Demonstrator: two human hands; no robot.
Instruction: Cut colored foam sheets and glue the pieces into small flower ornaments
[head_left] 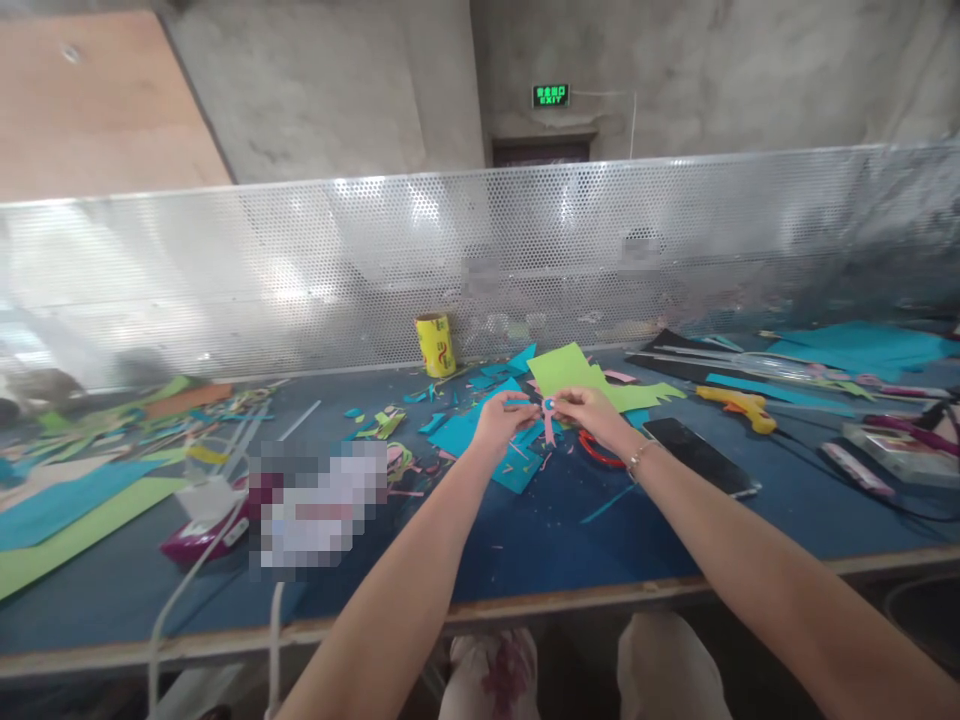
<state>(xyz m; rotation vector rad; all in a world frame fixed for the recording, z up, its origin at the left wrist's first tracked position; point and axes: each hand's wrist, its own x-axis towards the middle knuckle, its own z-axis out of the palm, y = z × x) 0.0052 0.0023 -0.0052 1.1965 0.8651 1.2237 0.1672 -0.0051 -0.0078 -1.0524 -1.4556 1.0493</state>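
Note:
Both my hands meet over the middle of the blue table (525, 550). My left hand (501, 418) and my right hand (586, 408) pinch a small paper craft piece (549, 410) between them; it has a blue round centre and a pink strip hanging down. Teal paper pieces (465, 435) lie just under my left hand. A light green paper sheet (570, 372) lies right behind my hands. Red-handled scissors (596, 452) rest beneath my right wrist, which wears a bracelet.
A black phone (701, 455) lies right of my right arm, a yellow glue gun (739, 405) beyond it. A yellow can (435, 345) stands by the perforated metal screen (480, 260). Paper scraps and sheets cover the left (82, 510) and far right. Cables run at the front left.

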